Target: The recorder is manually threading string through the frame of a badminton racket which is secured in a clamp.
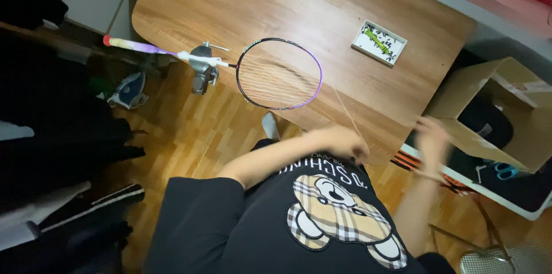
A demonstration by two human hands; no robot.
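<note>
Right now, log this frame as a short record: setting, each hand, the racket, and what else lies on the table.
Setting: wooden table over a parquet floor, seen from above
Left hand: closed at the table's near edge, pinching a thin string
Right hand: raised and blurred; grip cannot be told
Racket: purple frame, partly strung, shaft held in a vise at the table's edge
Also on table: white tray of small parts
Beside table: open cardboard box

Head-worn view — steeply downward, close.
</note>
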